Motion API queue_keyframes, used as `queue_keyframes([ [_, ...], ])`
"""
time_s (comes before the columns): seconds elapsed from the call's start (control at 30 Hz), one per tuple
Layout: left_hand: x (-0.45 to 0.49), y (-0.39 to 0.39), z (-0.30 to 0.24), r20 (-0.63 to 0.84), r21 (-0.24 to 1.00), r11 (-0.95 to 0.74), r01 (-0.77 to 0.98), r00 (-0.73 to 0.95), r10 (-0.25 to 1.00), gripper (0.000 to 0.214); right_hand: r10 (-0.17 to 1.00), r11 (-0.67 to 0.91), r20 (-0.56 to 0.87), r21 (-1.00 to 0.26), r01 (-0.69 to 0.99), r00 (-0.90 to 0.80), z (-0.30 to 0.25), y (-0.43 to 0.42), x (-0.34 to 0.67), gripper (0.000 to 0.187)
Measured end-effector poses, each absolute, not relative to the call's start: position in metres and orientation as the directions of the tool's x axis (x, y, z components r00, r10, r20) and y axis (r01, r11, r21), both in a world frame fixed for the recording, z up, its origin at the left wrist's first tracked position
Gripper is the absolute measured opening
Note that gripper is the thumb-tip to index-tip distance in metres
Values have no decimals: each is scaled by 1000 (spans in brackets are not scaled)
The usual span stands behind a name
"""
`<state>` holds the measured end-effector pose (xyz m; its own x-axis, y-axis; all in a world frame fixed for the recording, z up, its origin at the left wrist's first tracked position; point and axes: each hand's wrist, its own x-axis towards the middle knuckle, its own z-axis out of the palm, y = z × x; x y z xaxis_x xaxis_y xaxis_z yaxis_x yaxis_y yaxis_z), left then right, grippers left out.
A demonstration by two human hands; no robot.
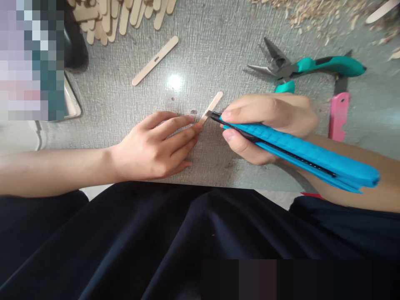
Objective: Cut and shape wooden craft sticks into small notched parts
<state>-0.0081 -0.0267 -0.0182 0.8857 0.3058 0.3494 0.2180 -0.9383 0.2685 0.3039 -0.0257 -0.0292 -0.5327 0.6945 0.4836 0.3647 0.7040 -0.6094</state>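
My left hand (156,146) lies flat on the grey table (218,54), fingers stretched out, with the fingertips pressing down the near end of a short wooden stick (214,104). My right hand (265,125) is closed around a blue utility knife (300,152). The knife's blade tip touches the stick just right of my left fingertips. The stick points up and to the right.
A longer wooden stick with a slot (155,60) lies farther back. A pile of sticks (118,16) sits at the top left. Teal-handled pliers (306,66) and a pink-handled tool (339,112) lie at the right, wood shavings (312,14) beyond them. A metal tray's corner (73,104) is at the left.
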Motion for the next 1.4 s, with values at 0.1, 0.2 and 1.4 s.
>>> queue_keyframes([
  [0.1,-10,-26,-19,322,350,-910,220,884,338,42,679,711,446,-598,369,-584,-22,-24,306,26],
  [0.2,-11,-26,-19,311,366,-906,212,890,334,43,681,702,398,-593,394,-615,-14,-21,307,21],
  [1.4,-7,-16,-38,186,391,-798,458,810,556,71,495,836,568,-518,181,-658,-42,-17,300,17],
])
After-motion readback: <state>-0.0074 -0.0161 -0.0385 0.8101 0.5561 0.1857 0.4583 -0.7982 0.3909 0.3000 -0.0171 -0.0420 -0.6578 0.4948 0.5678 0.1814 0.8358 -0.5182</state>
